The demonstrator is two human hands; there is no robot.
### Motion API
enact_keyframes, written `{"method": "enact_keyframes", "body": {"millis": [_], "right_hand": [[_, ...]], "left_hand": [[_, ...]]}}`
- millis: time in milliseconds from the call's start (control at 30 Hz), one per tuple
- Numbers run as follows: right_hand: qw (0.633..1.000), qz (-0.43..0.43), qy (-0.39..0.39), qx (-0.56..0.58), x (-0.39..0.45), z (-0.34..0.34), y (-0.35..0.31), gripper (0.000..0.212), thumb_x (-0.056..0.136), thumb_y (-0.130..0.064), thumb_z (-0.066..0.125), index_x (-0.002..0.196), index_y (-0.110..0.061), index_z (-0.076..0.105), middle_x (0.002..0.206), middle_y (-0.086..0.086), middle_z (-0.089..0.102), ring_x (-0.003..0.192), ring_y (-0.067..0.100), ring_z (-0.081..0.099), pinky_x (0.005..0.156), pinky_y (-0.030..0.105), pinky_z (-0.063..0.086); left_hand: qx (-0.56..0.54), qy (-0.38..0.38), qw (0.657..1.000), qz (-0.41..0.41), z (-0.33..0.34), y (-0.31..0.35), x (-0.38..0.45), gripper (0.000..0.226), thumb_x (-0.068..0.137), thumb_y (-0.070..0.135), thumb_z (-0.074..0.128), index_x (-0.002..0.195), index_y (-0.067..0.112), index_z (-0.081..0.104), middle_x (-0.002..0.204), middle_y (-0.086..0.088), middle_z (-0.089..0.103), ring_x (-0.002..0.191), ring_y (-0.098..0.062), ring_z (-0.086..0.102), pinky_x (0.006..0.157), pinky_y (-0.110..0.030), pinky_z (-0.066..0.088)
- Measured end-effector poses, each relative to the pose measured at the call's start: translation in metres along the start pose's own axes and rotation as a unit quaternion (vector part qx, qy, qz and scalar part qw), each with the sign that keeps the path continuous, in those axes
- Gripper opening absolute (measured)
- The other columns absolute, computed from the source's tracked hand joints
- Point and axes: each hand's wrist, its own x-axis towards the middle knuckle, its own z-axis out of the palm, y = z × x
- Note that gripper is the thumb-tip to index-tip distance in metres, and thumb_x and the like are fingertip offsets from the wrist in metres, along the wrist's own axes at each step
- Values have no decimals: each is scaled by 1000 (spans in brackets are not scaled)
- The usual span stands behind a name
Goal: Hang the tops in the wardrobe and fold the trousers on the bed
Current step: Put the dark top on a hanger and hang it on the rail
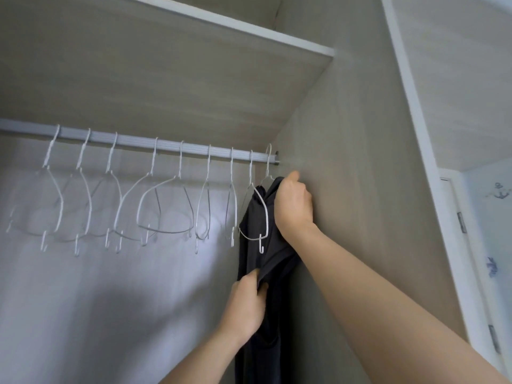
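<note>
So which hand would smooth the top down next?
Probably the left hand: it already pinches the dark top low down, while the right hand grips it up at the hanger.

Both hands (273, 245) on dark top (256, 214)

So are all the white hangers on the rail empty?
No. The hanger at the rail's right end carries a dark top, which the right hand and left hand both grip.
</note>
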Motion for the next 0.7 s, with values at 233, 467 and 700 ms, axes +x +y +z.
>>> {"method": "enact_keyframes", "body": {"millis": [233,467,700], "right_hand": [[999,-32,-4,-29,-30,12,12,12,98,-5,42,110,-8,40,106,13,61,97,30,59,65,34,41],[989,-92,-4,-120,-70,5,18,49,90,-4,37,139,-6,35,117,14,47,99,31,50,52,36,34],[983,-98,-91,-127,-125,-35,16,65,95,-21,43,151,-8,15,152,20,23,128,37,37,94,47,41]], "left_hand": [[28,-31,999,-13,10,-12,-24,28,95,7,51,116,19,64,110,4,70,107,-14,64,86,-20,47],[37,-61,996,-50,7,-4,-59,19,92,6,53,108,16,57,100,-2,69,93,-17,66,86,-37,54],[18,-91,990,-105,-20,17,-120,36,95,2,46,128,16,51,101,3,67,75,-14,70,72,-18,54]]}}
